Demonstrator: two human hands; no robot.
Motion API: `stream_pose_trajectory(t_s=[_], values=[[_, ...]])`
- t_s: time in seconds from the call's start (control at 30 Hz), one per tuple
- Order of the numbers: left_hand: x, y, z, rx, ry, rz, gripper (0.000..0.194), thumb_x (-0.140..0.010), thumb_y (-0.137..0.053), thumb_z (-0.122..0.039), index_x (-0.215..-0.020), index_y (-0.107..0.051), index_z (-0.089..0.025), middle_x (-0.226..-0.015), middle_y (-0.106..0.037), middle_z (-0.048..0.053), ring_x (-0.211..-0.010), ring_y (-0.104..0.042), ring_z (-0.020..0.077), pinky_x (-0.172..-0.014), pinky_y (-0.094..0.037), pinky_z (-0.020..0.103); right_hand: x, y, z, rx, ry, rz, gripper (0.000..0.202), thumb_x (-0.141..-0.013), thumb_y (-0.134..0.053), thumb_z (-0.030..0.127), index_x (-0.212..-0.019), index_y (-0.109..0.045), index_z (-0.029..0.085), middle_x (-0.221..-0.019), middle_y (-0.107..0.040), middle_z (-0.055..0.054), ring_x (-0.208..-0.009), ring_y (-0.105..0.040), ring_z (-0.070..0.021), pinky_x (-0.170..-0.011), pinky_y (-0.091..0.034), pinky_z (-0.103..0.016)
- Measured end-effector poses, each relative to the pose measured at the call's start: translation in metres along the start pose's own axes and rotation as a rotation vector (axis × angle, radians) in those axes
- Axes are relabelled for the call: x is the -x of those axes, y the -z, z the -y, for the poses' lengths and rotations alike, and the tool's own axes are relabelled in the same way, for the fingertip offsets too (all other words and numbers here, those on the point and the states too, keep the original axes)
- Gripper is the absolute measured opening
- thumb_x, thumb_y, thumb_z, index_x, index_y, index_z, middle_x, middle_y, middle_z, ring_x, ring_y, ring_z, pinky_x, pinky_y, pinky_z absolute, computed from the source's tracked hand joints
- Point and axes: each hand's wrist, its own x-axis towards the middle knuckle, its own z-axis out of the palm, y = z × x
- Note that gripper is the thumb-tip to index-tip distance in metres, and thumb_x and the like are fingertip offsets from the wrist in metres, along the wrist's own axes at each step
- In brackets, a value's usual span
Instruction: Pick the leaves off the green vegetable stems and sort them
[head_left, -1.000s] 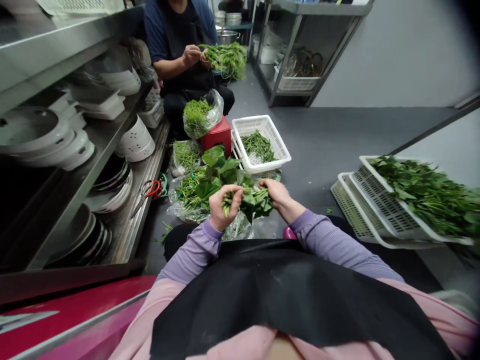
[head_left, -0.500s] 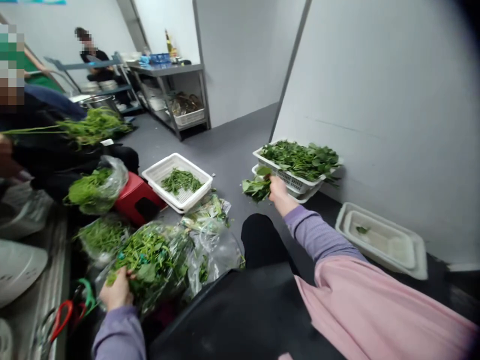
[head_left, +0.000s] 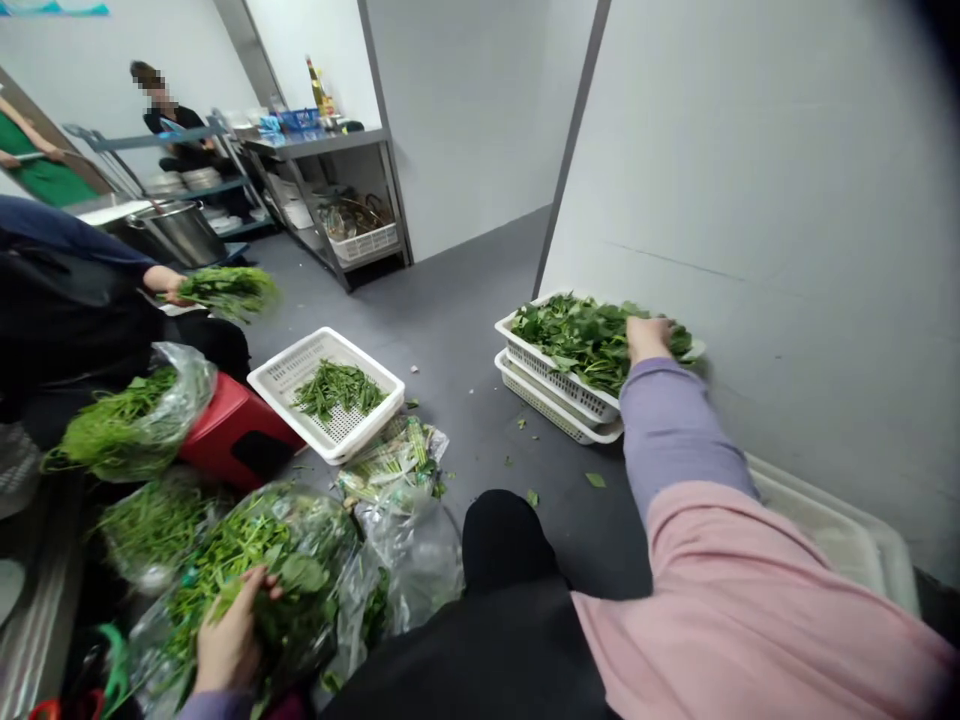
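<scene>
My left hand [head_left: 231,632] is closed on some leafy greens [head_left: 304,575] over an open plastic bag [head_left: 315,505] of green stems and leaves. At the end of my outstretched arm, my right hand [head_left: 649,336] is closed on leafy greens at the right end of a heaped white basket [head_left: 556,372]. Its fingertips are partly hidden among the leaves. The heap of greens [head_left: 574,325] fills that basket, which sits on another white basket [head_left: 525,396].
A white basket [head_left: 268,372] with some cut greens stands ahead, beside a red stool-like object [head_left: 244,425]. At left, a co-worker's hand [head_left: 171,285] holds greens. Pale trays [head_left: 825,520] lie by the wall. Red-handled [head_left: 82,705] and green-handled scissors [head_left: 114,665] are at lower left.
My right hand has moved right with its bunch, from the basket's front edge to its right end. My left hand remains at the bag. The co-worker's greens have moved too.
</scene>
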Motion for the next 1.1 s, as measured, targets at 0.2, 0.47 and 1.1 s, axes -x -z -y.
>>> stream_pose_trajectory(t_s=[0.2,0.47,1.1], values=[[0.044,-0.060,0.000,-0.017,0.154,0.341,0.032,-0.056,-0.076,-0.034,-0.082,-0.067,-0.019,-0.080,-0.069,0.001,-0.073,-0.065,0.0178,-0.068,-0.054,0.028,0.196,-0.085,-0.014,0.027,0.133,0.551,0.016,-0.078,-0.050,0.024,-0.083,-0.064,0.017,-0.083,-0.063,-0.009,-0.088,-0.056,-0.0206,-0.083,-0.042,-0.035],[0.081,-0.049,0.001,0.209,0.160,0.560,0.027,-0.068,-0.069,-0.033,-0.085,-0.066,-0.013,-0.090,-0.067,0.007,-0.087,-0.061,0.0170,-0.080,-0.047,0.027,0.437,-0.101,0.019,-0.216,0.799,1.474,0.018,-0.074,-0.063,0.026,-0.089,-0.068,0.017,-0.100,-0.064,-0.009,-0.100,-0.054,-0.0216,-0.092,-0.038,-0.039],[0.082,0.070,0.010,0.406,0.111,0.552,0.030,-0.054,-0.078,-0.023,-0.078,-0.064,-0.010,-0.065,-0.065,0.003,-0.061,-0.061,0.0152,-0.067,-0.048,0.031,0.503,-0.097,0.062,-0.099,0.003,1.868,0.037,-0.068,-0.065,0.037,-0.094,-0.066,0.011,-0.071,-0.061,-0.002,-0.060,-0.049,-0.0088,-0.061,-0.040,-0.024]])
